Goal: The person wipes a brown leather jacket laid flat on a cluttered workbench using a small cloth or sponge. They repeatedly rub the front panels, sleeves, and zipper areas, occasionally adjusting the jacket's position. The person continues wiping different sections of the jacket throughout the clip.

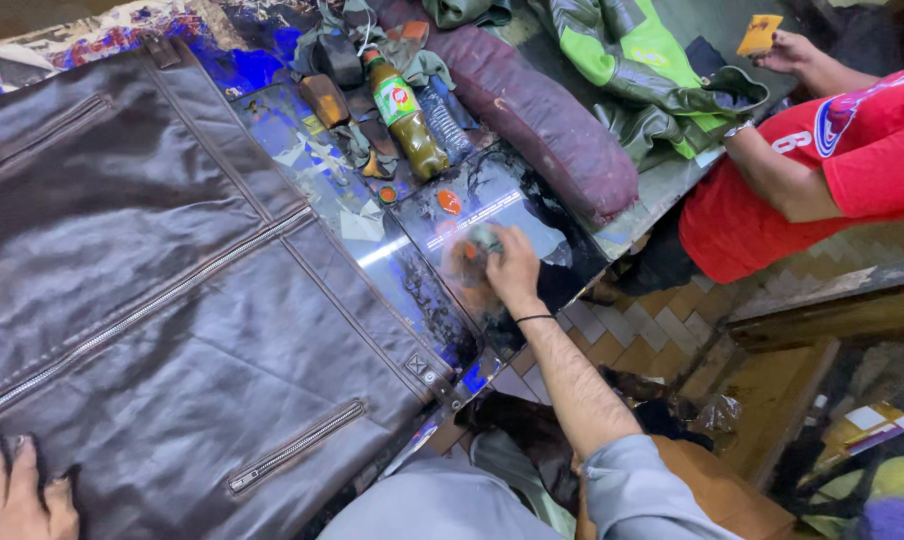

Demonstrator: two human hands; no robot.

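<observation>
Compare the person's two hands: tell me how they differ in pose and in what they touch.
The left hand lies flat with fingers spread on the dark brown leather jacket, at the near edge of the picture; the right hand reaches far forward, curled around a blurred, roundish thing on the glossy printed sheet. The right wrist wears a thin black band; the left wrist is out of frame. Both are bare.

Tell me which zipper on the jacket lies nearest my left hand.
The short pocket zipper low on the brown leather jacket, just right of your left hand. The long centre zipper and upper pocket zipper lie farther up.
</observation>
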